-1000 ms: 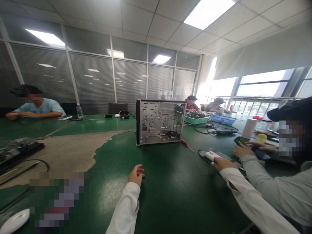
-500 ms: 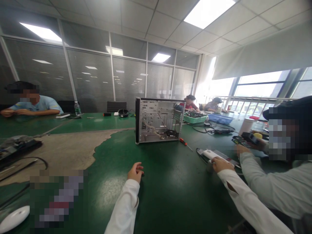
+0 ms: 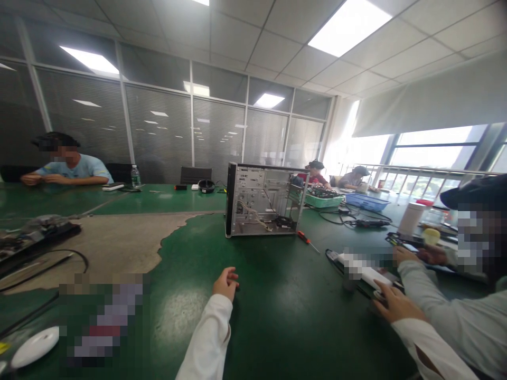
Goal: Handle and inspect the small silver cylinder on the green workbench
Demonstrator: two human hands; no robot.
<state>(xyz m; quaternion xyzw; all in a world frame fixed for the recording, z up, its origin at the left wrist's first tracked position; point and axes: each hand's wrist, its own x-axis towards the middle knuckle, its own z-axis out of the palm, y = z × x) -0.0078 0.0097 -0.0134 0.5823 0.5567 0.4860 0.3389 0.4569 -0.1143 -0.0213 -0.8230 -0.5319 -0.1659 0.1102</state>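
Observation:
My left hand (image 3: 226, 284) rests on the green table, its fingers loosely bent and apart, with nothing in it. My right hand (image 3: 401, 302) lies at the near end of a long white object (image 3: 372, 275), fingers spread; whether the fingertips touch it I cannot tell. Part of that white object is blurred out, and a dark cable lies beside it. Ahead of both hands stands a computer case (image 3: 267, 200), upright with its side off, showing a metal frame and loose wires. A screwdriver (image 3: 304, 237) with a red and black handle lies by its right corner.
At right, close by, a co-worker's hand (image 3: 406, 255) holds a dark part. Green basket (image 3: 322, 201) and blue basket (image 3: 366, 203) stand behind the case. At left are a white mouse (image 3: 35, 347), cables and a bare patch (image 3: 119, 237) in the tabletop. Others sit farther off.
My right hand has drawn back along the white object toward me and to the right, and its fingers have spread. My left hand stays on the table. The view has shifted slightly.

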